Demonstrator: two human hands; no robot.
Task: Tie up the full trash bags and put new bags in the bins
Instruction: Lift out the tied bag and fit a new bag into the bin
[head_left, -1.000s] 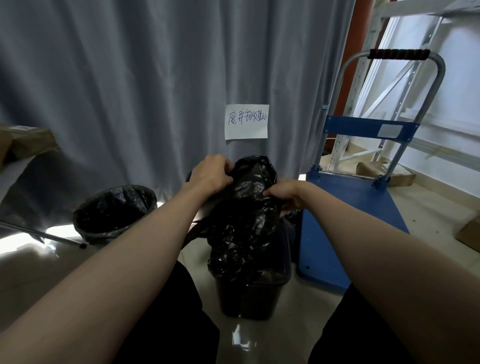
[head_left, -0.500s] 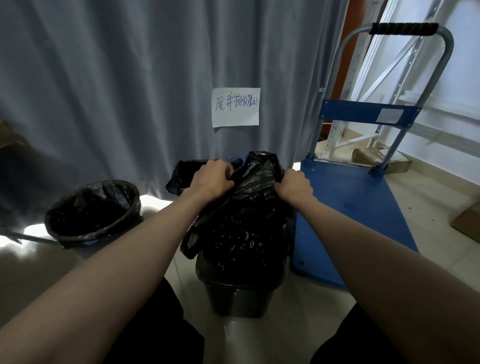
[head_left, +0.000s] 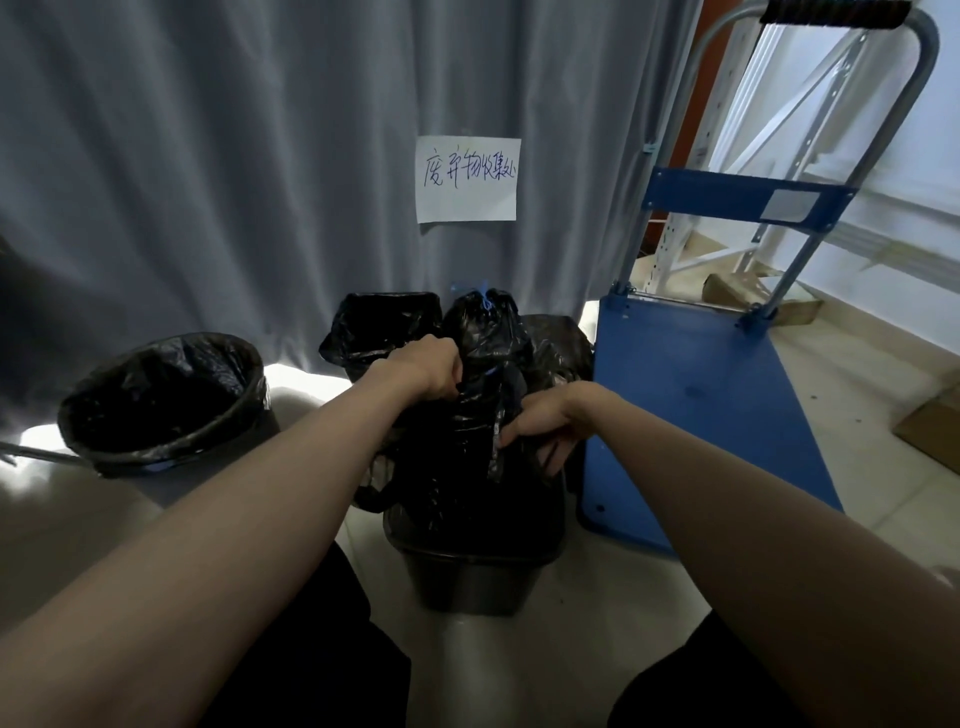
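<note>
A black trash bag (head_left: 457, 457) sits in a dark square bin (head_left: 472, 582) on the floor right in front of me. My left hand (head_left: 426, 366) grips the bag's gathered top on the left side. My right hand (head_left: 540, 428) pinches a strip of the bag's plastic on the right side. Behind them stands a tied black bag (head_left: 488, 327) with a blue drawstring (head_left: 483, 299) at its top. A round bin (head_left: 166, 405) lined with a black bag stands to the left.
Another bin with a black liner (head_left: 382, 325) stands at the back by the grey curtain (head_left: 260, 156), which carries a handwritten paper sign (head_left: 467, 179). A blue platform trolley (head_left: 696, 415) stands close on the right. Cardboard boxes (head_left: 930, 426) lie at the far right.
The bag has dropped lower into the bin and both hands came down with it. My right hand shifted lower onto a strip of plastic. The tied bag behind is now visible.
</note>
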